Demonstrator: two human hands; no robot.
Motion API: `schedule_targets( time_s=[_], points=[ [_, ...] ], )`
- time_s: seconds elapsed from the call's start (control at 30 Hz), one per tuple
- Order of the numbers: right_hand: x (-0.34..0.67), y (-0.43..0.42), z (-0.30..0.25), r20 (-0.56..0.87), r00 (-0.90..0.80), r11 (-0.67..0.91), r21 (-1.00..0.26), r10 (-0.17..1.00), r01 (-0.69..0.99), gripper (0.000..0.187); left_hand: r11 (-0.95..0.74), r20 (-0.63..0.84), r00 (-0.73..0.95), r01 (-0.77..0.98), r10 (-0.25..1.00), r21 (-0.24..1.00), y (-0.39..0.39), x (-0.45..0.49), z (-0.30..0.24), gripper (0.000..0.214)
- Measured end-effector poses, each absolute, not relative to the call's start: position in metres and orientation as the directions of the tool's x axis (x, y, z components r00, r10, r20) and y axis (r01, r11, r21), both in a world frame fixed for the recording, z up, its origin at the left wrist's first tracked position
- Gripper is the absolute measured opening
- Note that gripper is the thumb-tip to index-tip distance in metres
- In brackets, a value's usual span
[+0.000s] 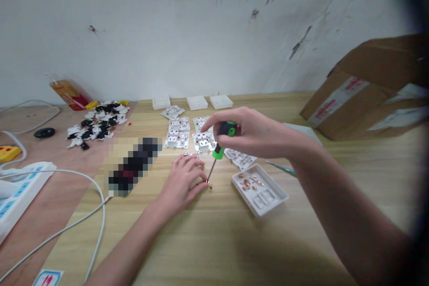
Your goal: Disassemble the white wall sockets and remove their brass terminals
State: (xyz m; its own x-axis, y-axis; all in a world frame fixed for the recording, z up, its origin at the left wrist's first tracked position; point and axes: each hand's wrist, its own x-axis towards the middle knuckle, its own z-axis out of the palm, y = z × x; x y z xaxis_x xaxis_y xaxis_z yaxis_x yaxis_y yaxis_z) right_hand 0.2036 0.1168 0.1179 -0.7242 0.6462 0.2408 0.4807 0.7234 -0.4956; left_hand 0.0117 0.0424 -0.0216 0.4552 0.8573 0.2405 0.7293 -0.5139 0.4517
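Several copper contact pieces are held in the shallow white plastic tray, which lies on the wooden counter; rectangular white inserts are seated in the tray's nearer half. The right arm is extended across from the lower right, with the right hand raised and its fingers clenched around a green-and-black screwdriver. Its thin shaft is slanted down to a small brass screw, which is located on the counter just beside the left hand. That hand is laid palm down, with its fingers loosely curled; whether anything is gripped beneath them cannot be told, as the area is hidden. White socket panels are spread just beyond the hands, and three assembled white sockets are lined up farther back. A heap of black and white plastic parts is seen to the left, near an orange bottle. A cardboard box is cut off at the right edge. One pixelated patch on the counter cannot be made out.
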Motion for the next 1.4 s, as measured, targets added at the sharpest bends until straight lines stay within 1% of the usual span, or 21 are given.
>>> schedule_targets(
  time_s=[0.07, 0.13, 0.17, 0.2, 0.27, 0.3, 0.33, 0.37, 0.47, 0.53, 0.6, 0.67, 0.8, 0.83, 0.87, 0.97, 1.03, 1.13, 1.23, 1.33, 1.4],
  points=[
    [0.202, 0.114, 0.117, 0.288, -0.655, 0.712, -0.380, 0.698, 0.591, 0.023, -0.512, 0.243, 0.451, 0.729, 0.858, 0.454, 0.042, 0.012, -0.021, 0.010],
    [0.202, 0.111, 0.116, 0.353, -0.565, 0.660, -0.275, 0.745, 0.699, 0.025, -0.509, 0.244, 0.447, 0.731, 0.861, 0.455, 0.042, 0.012, -0.021, 0.011],
    [0.203, 0.110, 0.116, 0.356, -0.557, 0.653, -0.271, 0.751, 0.707, 0.029, -0.509, 0.245, 0.447, 0.732, 0.860, 0.453, 0.042, 0.012, -0.021, 0.010],
    [0.204, 0.110, 0.116, 0.332, -0.578, 0.664, -0.303, 0.746, 0.683, 0.035, -0.511, 0.244, 0.450, 0.732, 0.859, 0.450, 0.042, 0.012, -0.021, 0.010],
    [0.205, 0.109, 0.116, 0.261, -0.643, 0.686, -0.409, 0.720, 0.602, 0.044, -0.513, 0.242, 0.453, 0.735, 0.858, 0.444, 0.042, 0.012, -0.020, 0.011],
    [0.204, 0.109, 0.117, 0.246, -0.651, 0.682, -0.437, 0.718, 0.587, 0.043, -0.514, 0.241, 0.454, 0.735, 0.858, 0.443, 0.042, 0.012, -0.021, 0.011],
    [0.204, 0.110, 0.117, 0.249, -0.634, 0.670, -0.432, 0.732, 0.604, 0.039, -0.514, 0.241, 0.455, 0.734, 0.857, 0.443, 0.042, 0.012, -0.021, 0.011],
    [0.203, 0.110, 0.116, 0.264, -0.595, 0.648, -0.398, 0.759, 0.649, 0.036, -0.514, 0.240, 0.455, 0.734, 0.858, 0.445, 0.042, 0.012, -0.021, 0.012],
    [0.201, 0.111, 0.116, 0.304, -0.477, 0.552, -0.254, 0.825, 0.794, 0.035, -0.512, 0.241, 0.453, 0.731, 0.858, 0.450, 0.042, 0.012, -0.021, 0.011],
    [0.202, 0.112, 0.118, 0.275, -0.502, 0.563, -0.232, 0.820, 0.793, 0.035, -0.513, 0.240, 0.454, 0.731, 0.858, 0.450, 0.042, 0.012, -0.021, 0.012],
    [0.205, 0.112, 0.121, 0.225, -0.587, 0.629, -0.272, 0.777, 0.728, 0.040, -0.515, 0.242, 0.456, 0.731, 0.857, 0.448, 0.042, 0.012, -0.021, 0.012],
    [0.208, 0.111, 0.125, 0.207, -0.628, 0.661, -0.286, 0.750, 0.694, 0.042, -0.517, 0.243, 0.457, 0.730, 0.856, 0.447, 0.042, 0.012, -0.022, 0.012],
    [0.207, 0.111, 0.126, 0.228, -0.583, 0.623, -0.195, 0.780, 0.757, 0.040, -0.520, 0.243, 0.461, 0.727, 0.853, 0.448, 0.043, 0.012, -0.023, 0.011],
    [0.206, 0.111, 0.126, 0.219, -0.593, 0.630, -0.201, 0.775, 0.750, 0.037, -0.522, 0.242, 0.463, 0.726, 0.852, 0.448, 0.043, 0.012, -0.023, 0.012],
    [0.206, 0.111, 0.126, 0.201, -0.619, 0.651, -0.232, 0.759, 0.723, 0.035, -0.523, 0.241, 0.466, 0.726, 0.852, 0.447, 0.043, 0.012, -0.023, 0.012],
    [0.207, 0.114, 0.127, 0.152, -0.731, 0.710, -0.430, 0.666, 0.558, 0.037, -0.525, 0.236, 0.471, 0.726, 0.850, 0.443, 0.043, 0.012, -0.022, 0.013],
    [0.210, 0.115, 0.127, 0.153, -0.776, 0.703, -0.555, 0.612, 0.445, 0.038, -0.522, 0.230, 0.471, 0.730, 0.852, 0.441, 0.043, 0.013, -0.020, 0.013],
    [0.213, 0.117, 0.126, 0.152, -0.794, 0.668, -0.645, 0.588, 0.371, 0.039, -0.516, 0.225, 0.466, 0.734, 0.856, 0.442, 0.043, 0.013, -0.019, 0.013],
    [0.213, 0.117, 0.123, 0.131, -0.803, 0.657, -0.657, 0.582, 0.369, 0.040, -0.517, 0.228, 0.466, 0.733, 0.855, 0.442, 0.042, 0.013, -0.019, 0.012],
    [0.211, 0.115, 0.121, 0.158, -0.737, 0.669, -0.572, 0.657, 0.474, 0.036, -0.524, 0.233, 0.471, 0.733, 0.851, 0.434, 0.043, 0.013, -0.020, 0.011],
    [0.209, 0.113, 0.121, 0.173, -0.734, 0.689, -0.534, 0.657, 0.491, 0.036, -0.530, 0.232, 0.477, 0.733, 0.848, 0.426, 0.043, 0.013, -0.021, 0.010]
  ],
)
